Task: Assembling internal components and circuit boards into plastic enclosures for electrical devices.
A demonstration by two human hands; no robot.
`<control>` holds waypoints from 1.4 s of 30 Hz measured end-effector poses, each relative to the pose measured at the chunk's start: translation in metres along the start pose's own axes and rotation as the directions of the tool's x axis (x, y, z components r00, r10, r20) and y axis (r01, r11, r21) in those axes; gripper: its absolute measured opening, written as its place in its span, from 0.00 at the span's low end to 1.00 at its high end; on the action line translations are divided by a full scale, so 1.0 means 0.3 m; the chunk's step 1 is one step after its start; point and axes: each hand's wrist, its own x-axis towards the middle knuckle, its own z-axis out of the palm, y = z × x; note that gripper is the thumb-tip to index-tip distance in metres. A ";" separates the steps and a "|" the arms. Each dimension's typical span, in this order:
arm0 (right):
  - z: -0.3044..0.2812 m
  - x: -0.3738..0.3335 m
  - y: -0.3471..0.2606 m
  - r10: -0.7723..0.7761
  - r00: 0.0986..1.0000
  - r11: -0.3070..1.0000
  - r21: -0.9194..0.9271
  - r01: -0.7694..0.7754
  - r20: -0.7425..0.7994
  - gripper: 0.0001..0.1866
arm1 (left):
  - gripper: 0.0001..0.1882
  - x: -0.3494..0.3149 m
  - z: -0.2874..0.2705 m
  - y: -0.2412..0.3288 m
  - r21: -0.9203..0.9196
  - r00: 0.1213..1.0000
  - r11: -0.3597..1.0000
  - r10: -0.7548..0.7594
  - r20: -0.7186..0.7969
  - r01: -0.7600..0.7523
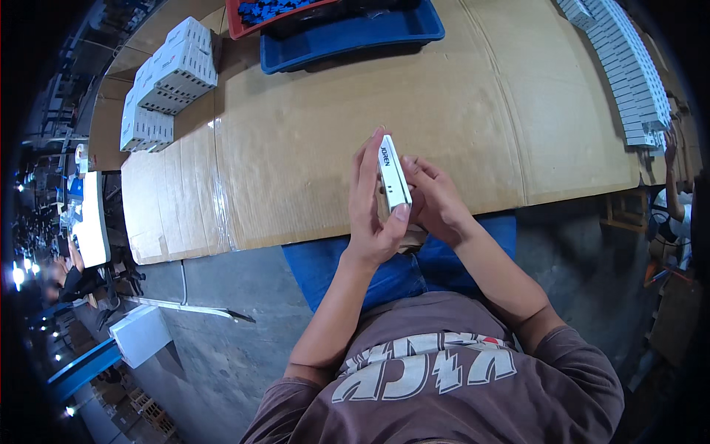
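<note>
Nearest is the person's own brown shirt (436, 314) with large pale lettering across it, and beyond it a lap in blue jeans (310, 274) under the front edge of the cardboard-covered surface (310, 163). Above that edge, the left hand (364, 200) has its grip closed on a slim white box (393, 174), thumb at the near end and fingers along the left side, the box standing tilted with dark print on the face. The right hand (436, 194) is curled at the box's right side, thumb beside its edge; whether its grip closes on the box, I cannot tell. Farther off, white cartons (177, 70) are stacked at the surface's left, and a long row of white boxes (625, 70) lines the right. At the far side sits a blue tray (399, 50), with a red bin (237, 22) of small blue pieces (270, 9) beside it.
</note>
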 end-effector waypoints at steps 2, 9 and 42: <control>0.024 -0.017 -0.018 -0.046 0.997 0.999 0.000 0.046 -0.058 0.25 | 0.50 0.002 -0.001 -0.001 0.040 1.000 0.999 -0.023 0.018 0.022; 0.140 -0.061 0.006 -0.214 0.973 0.967 -0.156 0.199 -0.084 0.29 | 0.49 -0.012 0.029 -0.049 0.133 0.991 0.987 0.100 -0.085 -0.088; 0.062 -0.178 -0.080 -0.436 0.767 -0.002 -0.853 0.522 0.470 0.51 | 0.40 -0.061 0.017 0.088 -0.459 0.937 0.859 -0.321 -0.140 0.226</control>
